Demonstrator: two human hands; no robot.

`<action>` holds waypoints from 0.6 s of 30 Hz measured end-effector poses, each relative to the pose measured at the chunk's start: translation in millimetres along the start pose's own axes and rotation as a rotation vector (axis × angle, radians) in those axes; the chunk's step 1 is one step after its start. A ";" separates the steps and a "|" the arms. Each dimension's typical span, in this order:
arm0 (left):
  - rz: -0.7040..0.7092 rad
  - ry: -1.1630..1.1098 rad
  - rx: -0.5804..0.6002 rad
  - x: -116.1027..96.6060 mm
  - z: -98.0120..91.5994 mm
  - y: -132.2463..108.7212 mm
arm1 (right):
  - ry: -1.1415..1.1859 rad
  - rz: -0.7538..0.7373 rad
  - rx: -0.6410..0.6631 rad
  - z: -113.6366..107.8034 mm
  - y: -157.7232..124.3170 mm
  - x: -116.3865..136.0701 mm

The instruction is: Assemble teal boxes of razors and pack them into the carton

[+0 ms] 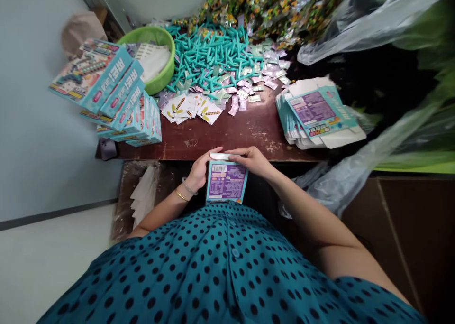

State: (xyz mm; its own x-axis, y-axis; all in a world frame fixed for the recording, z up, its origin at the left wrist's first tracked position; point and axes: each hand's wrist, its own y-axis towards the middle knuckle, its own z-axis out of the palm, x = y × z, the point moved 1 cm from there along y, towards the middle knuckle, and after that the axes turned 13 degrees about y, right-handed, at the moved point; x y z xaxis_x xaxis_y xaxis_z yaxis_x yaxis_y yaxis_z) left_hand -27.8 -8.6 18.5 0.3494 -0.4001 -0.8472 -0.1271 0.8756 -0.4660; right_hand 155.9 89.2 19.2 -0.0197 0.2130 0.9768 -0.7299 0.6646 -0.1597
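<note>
A teal and purple cardboard box [227, 181] stands upright against my body, just in front of the table edge, its printed panel with a barcode facing up at me. My left hand [201, 169] grips the box's upper left side, fingers curled over the top. Across the top right lies my right hand [253, 162], fingers bent and pressed on the white flap [221, 156] at the box's end. The undersides of both hands' fingers are partly hidden.
Stacked finished-looking boxes [117, 96] lean at the left by a green basket [165, 70]. Behind are teal sticks [213, 53], small sachets [241, 94] and printed cards [188, 106]. Flat box blanks [320, 113] lie at the right, near plastic sheeting [362, 158].
</note>
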 end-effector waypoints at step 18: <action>0.434 0.339 -0.198 33.6 4.3 -14.7 | -0.189 -0.173 0.107 -17.7 -16.1 -31.9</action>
State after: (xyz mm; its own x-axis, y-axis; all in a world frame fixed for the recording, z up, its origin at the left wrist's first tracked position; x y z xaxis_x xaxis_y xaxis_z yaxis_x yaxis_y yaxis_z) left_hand -10.2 -33.7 -2.0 -0.0858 -0.1086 -0.9904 -0.3750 0.9245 -0.0689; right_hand 180.4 84.4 -11.9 -0.0086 -0.0410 0.9991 -0.8015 0.5978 0.0176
